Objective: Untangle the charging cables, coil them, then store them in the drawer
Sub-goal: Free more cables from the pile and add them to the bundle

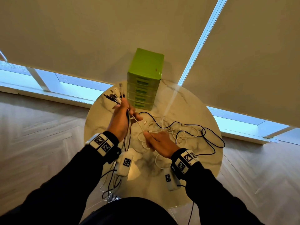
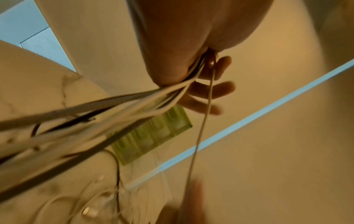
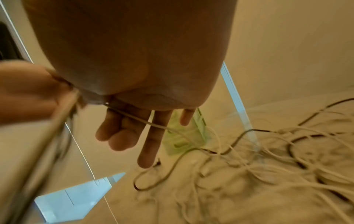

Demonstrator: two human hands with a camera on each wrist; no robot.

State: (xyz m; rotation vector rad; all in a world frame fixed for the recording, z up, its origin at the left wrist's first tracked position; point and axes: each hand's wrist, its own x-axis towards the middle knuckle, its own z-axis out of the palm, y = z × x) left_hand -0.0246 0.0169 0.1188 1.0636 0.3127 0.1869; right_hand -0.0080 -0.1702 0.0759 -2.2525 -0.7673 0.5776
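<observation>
Centre frame, left hand (image 1: 121,118) grips a bundle of cables (image 1: 125,140); right hand (image 1: 159,141) pinches one white cable (image 1: 138,123).

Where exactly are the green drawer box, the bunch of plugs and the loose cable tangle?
green drawer box (image 1: 146,64), head view, on its lid.
bunch of plugs (image 1: 116,95), head view, on the fanned connector ends above the left hand (image 1: 120,120).
cable tangle (image 1: 183,130), head view, on the white loops.
</observation>
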